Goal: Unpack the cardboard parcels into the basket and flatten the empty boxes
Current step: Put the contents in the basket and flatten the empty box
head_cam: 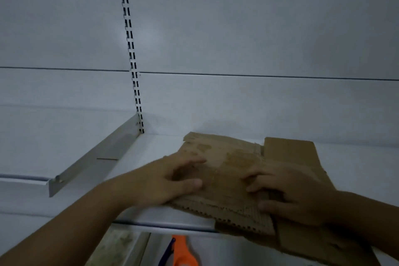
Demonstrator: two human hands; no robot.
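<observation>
Parts of the cardboard [226, 170] are covered by the left hand [164, 181] and right hand [298, 192], and its near right corner is cut off by the bottom edge. Through the blur it cannot be told whether the right fingers [254, 177] grip a fold or only press. An orange thing [183, 252] below the shelf [151, 151] is cropped and unidentifiable.
</observation>
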